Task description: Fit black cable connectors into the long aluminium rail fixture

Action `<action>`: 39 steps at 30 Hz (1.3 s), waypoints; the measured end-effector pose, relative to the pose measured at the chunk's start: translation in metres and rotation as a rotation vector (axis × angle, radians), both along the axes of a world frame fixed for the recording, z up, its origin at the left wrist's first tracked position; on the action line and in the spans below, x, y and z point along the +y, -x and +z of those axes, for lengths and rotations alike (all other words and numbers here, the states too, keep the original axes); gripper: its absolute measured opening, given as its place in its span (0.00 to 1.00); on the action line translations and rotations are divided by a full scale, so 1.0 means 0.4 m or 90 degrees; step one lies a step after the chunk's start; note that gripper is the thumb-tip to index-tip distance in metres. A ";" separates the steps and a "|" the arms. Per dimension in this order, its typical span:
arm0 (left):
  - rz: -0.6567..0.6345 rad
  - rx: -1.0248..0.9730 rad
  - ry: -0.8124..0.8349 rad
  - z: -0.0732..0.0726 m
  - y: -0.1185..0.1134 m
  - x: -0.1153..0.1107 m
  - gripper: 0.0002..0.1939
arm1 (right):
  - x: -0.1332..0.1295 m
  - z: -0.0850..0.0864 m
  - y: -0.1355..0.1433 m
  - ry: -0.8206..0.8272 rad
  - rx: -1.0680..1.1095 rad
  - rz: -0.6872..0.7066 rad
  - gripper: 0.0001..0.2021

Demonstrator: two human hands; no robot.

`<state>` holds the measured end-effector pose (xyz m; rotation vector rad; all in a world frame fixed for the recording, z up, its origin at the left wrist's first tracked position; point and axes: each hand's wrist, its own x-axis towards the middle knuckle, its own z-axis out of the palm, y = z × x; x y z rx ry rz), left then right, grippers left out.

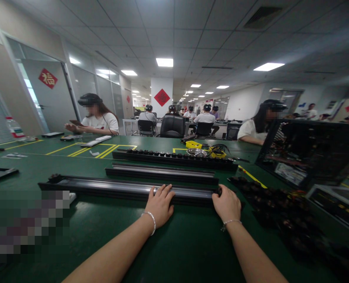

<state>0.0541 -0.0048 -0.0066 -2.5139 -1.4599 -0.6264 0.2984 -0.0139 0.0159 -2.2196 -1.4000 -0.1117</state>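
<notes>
Black channel (112, 188) lies under the left hand (160, 204), loosely spread; the right hand (228, 203) curls near one end, hold unclear.

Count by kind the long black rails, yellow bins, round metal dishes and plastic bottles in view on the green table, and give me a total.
Long black rails: 3
Yellow bins: 2
Round metal dish: 1
Plastic bottle: 1
Total: 7
</notes>
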 end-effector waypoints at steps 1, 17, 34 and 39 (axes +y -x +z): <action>-0.001 0.000 0.001 0.000 0.000 0.000 0.19 | 0.000 0.001 -0.001 0.000 -0.002 -0.001 0.24; -0.001 0.004 0.001 -0.003 0.001 0.003 0.19 | -0.002 0.005 -0.011 -0.002 -0.029 -0.011 0.22; 0.000 -0.001 0.000 -0.003 0.001 0.002 0.19 | -0.001 0.006 -0.019 0.000 -0.005 -0.038 0.23; -0.002 0.001 -0.002 -0.003 0.002 0.002 0.19 | 0.000 0.002 -0.021 -0.004 -0.010 -0.038 0.23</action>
